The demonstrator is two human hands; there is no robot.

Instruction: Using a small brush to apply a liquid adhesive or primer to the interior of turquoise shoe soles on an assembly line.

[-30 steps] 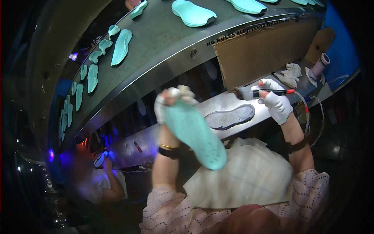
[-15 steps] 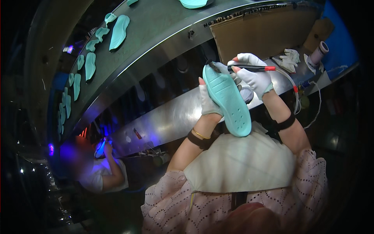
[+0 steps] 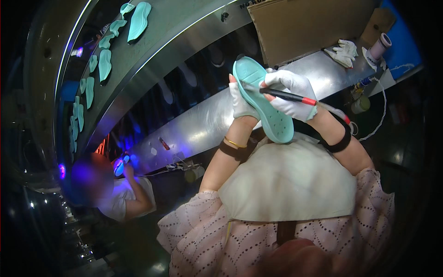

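A teal foam shoe sole [image 3: 278,122] tilts above the near edge of the steel bench, one end pointing away and the holed end toward my apron. My left hand [image 3: 241,102], in a white fingerless glove, grips its left edge, with the thumb up along the side. In my right hand [image 3: 295,92], gloved the same way, is a slim black-handled brush [image 3: 285,95] with red bands and a hose trailing from its back. Its bristle tip lies at the sole's upper surface, near the left edge.
Several teal pieces lie along the green conveyor belt [image 3: 170,27]. The steel bench [image 3: 203,131] holds white gloves [image 3: 344,53], a pink spool [image 3: 381,45] and a red cutter [image 3: 164,143]. Cardboard [image 3: 300,32] leans behind it. A co-worker [image 3: 129,194] handles a blue-lit piece at left.
The brush tip has moved from the sole's far end down toward its left edge. Both hands and the sole have shifted a little, and the sole sits higher in view.
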